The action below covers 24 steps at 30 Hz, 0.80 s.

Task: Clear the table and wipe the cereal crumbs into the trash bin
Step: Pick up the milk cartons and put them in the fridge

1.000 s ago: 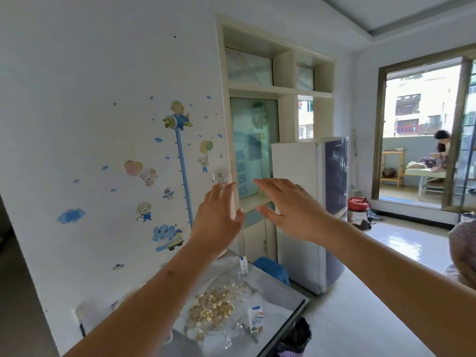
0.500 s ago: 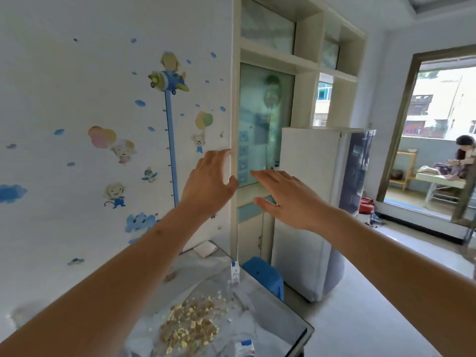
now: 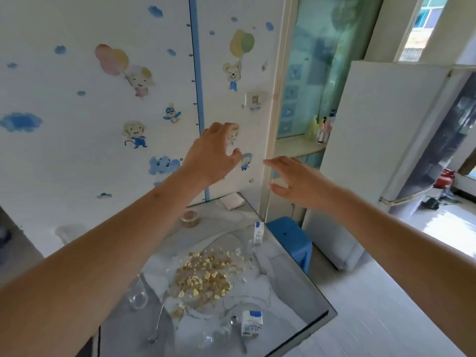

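Note:
A heap of yellow and brown cereal crumbs (image 3: 206, 276) covers the middle of the marble-patterned table (image 3: 291, 295). Two small milk cartons stand on it, one at the far edge (image 3: 258, 232) and one at the near edge (image 3: 252, 323). A spoon (image 3: 157, 323), a clear glass (image 3: 137, 300), a small round cup (image 3: 190, 218) and a folded white cloth (image 3: 232, 201) also lie there. My left hand (image 3: 211, 155) and my right hand (image 3: 296, 182) hover high above the table, fingers spread, holding nothing. No trash bin shows.
A blue plastic stool (image 3: 291, 240) stands by the table's far right corner. A white fridge (image 3: 381, 150) is to the right, and a wall with cartoon stickers (image 3: 103, 99) runs along the table's left. Tiled floor lies to the right.
The view has tilted down, bringing more of the table and crumbs into sight. Both hands stay raised and spread, slightly farther apart.

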Tool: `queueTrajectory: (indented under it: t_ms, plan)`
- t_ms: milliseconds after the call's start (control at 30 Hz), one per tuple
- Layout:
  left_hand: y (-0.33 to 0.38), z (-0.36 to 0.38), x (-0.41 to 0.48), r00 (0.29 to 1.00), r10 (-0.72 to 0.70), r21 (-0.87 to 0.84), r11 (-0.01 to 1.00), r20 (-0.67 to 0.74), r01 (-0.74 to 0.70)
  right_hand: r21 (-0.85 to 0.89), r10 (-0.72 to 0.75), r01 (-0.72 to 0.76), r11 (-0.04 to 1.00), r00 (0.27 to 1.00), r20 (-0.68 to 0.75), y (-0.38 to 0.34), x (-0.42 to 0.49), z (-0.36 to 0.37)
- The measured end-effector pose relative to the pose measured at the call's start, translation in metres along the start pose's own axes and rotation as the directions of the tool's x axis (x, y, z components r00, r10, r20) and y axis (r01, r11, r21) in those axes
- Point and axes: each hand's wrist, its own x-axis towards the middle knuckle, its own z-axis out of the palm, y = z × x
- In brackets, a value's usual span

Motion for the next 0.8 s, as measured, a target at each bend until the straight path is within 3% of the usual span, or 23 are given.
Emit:
queueTrajectory:
  t_ms: [200, 400, 633, 800]
  plan:
    - [-0.015, 0.056, -0.020, 0.971, -0.240, 0.019, 0.971, 0.008, 0.239, 0.173, -0.166, 0.143, 0.975, 0.978, 0.128, 0.044, 0.028, 0.069]
    - [-0.014, 0.119, -0.063, 0.878, -0.476, 0.069, 0.879, 0.055, 0.472, 0.323, -0.306, 0.214, 0.922, 0.914, 0.266, 0.070, 0.028, 0.133]
    - [-0.015, 0.168, -0.133, 0.736, -0.649, 0.093, 0.759, 0.192, 0.644, 0.437, -0.368, 0.193, 0.878, 0.857, 0.361, 0.064, 0.000, 0.199]
    - [-0.022, 0.188, -0.168, 0.693, -0.687, 0.107, 0.722, 0.218, 0.683, 0.467, -0.356, 0.150, 0.871, 0.848, 0.393, 0.054, -0.023, 0.232]
